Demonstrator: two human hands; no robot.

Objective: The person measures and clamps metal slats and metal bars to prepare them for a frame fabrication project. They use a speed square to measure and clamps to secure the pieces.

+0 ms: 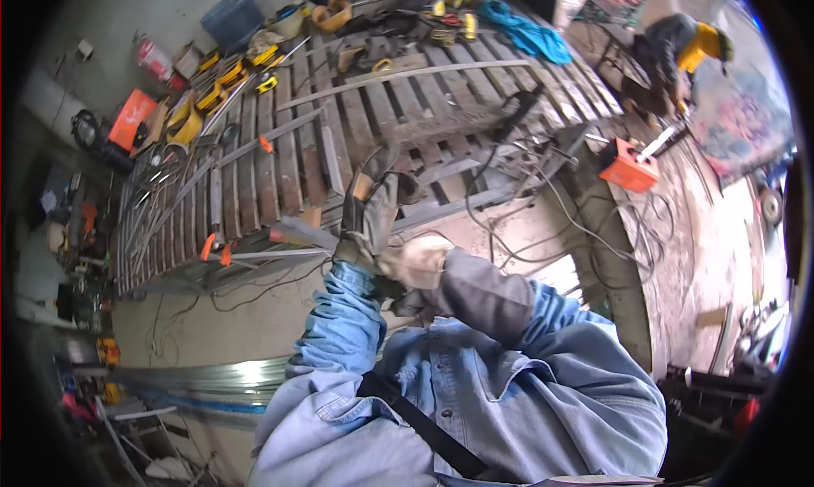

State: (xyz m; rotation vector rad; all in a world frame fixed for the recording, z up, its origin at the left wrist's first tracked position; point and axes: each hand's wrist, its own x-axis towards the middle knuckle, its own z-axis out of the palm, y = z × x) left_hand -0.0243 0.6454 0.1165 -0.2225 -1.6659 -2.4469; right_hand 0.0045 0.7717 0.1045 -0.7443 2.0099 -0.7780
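Observation:
Both my hands are in work gloves in front of my chest. My left hand (370, 211), in a grey and tan work glove, points upward with its fingers stretched out, near the edge of the slatted metal table (254, 178). My right hand (417, 262), in a pale glove with a long grey cuff (487, 294), is at my left wrist. Its fingers are closed around the lower part of the left glove; they are partly blurred. Denim sleeves cover both forearms.
Steel bars and orange-handled clamps (226, 254) lie on the table. Yellow tools (225, 84) and a turquoise cloth (530, 31) stand further back. Cables (551, 182) trail at the right, by an orange box (628, 165). Another person (678, 50) bends down at the far right.

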